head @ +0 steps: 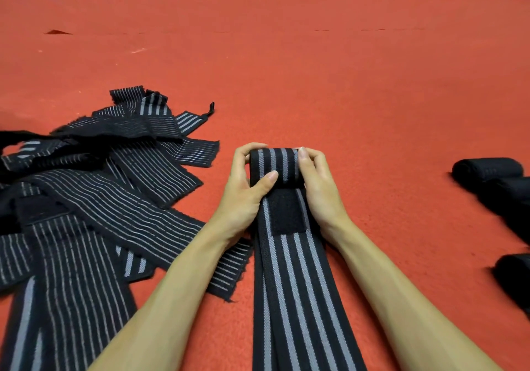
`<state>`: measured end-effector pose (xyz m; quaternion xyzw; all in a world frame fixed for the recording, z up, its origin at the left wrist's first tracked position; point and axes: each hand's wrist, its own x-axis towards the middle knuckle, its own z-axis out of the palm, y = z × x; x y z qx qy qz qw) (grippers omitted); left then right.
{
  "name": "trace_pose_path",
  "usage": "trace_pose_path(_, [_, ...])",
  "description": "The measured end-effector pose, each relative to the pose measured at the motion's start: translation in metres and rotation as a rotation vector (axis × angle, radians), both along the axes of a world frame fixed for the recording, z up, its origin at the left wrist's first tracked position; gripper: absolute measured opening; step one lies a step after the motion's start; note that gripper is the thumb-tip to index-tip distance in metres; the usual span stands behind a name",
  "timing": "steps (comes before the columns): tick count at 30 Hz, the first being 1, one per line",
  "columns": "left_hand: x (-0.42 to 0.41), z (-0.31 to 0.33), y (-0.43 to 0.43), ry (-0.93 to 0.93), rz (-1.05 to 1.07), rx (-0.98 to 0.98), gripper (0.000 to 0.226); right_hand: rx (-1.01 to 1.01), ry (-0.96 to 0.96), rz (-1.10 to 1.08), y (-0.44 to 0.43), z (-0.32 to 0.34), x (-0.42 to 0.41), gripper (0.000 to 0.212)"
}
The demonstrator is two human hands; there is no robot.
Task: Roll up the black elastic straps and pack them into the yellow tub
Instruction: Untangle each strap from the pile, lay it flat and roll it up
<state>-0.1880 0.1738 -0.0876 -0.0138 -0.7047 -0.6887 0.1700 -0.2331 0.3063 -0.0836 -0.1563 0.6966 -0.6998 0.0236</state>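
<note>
Head view | gripping half-rolled striped strap (pixel 276 160) at either end with left hand (pixel 243 195) and right hand (pixel 321 189) | loose strap pile (pixel 114 187) to left | rolled straps (pixel 487 169) to right

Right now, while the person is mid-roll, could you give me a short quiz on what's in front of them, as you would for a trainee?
1. True or false: only the left hand grips the half-rolled strap.
2. Where does the pile of loose straps lie? A) to the person's left B) to the person's right C) straight ahead of them
3. Fill in: the finished rolls lie on the red floor to the person's ____.
Key: 1 false, the right hand grips it too; 2 A; 3 right.
</note>
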Motion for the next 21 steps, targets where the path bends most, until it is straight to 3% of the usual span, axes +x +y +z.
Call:
trace_pose_path(2, [0.000, 0.002, 0.001, 0.035, 0.047, -0.029, 0.045, 0.012, 0.029, -0.006, -0.001, 0.000, 0.001, 0.017])
trace_pose_path(6, [0.003, 0.005, 0.008, 0.049, 0.077, -0.076, 0.053, 0.039, 0.007, -0.036, -0.004, -0.002, 0.003, 0.035])
trace_pose_path(8, [0.003, 0.003, 0.010, 0.029, 0.051, -0.066, 0.053, 0.009, -0.034, -0.046, -0.004, -0.002, 0.003, 0.024])
trace_pose_path(12, [0.003, 0.004, 0.015, -0.046, -0.015, -0.001, 0.052, -0.083, -0.027, -0.048, -0.003, 0.000, 0.001, 0.008])
trace_pose_path(16, [0.000, 0.004, 0.009, -0.075, -0.125, 0.074, 0.055, -0.151, 0.035, 0.019, 0.001, 0.003, 0.003, 0.015])
trace_pose_path(21, [0.003, 0.006, 0.014, -0.149, -0.150, 0.288, 0.051, -0.067, 0.137, 0.046, 0.000, 0.003, 0.008, 0.022])
